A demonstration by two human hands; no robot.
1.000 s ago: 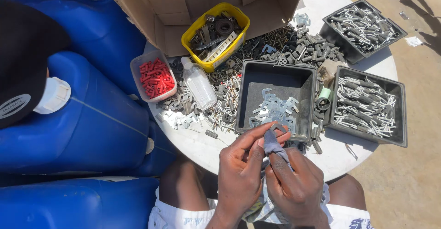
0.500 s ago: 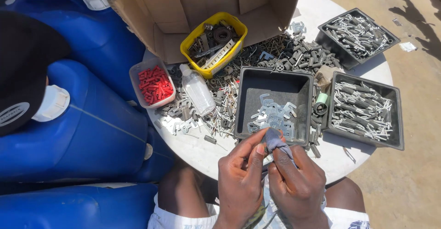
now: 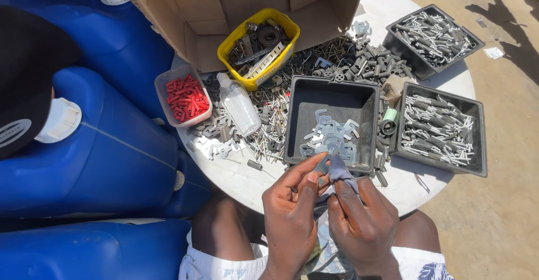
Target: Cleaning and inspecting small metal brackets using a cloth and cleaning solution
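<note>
At the near bench [image 3: 247, 179] edge, left hand [image 3: 292, 212] pinching a small metal bracket [image 3: 322, 166], right hand [image 3: 362, 221] gripping grey cloth [image 3: 339, 170], black tray [image 3: 303, 117] of brackets just beyond, 2 trays of screws [image 3: 438, 128] right.

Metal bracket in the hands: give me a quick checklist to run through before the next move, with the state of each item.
1. Bracket held: the left hand pinches a small flat metal bracket at its fingertips. Ok.
2. Cloth in place: the right hand presses a grey cloth against the bracket. Ok.
3. Tray within reach: the black tray with like brackets sits just beyond the hands. Ok.
4. Tray has room: its far half is bare. Ok.
5. Bracket wiped clean: cloth and fingers hide most of it. Cannot tell.
6. Table edge: loose screws lie near the rim by the left hand. Not ok.
</note>
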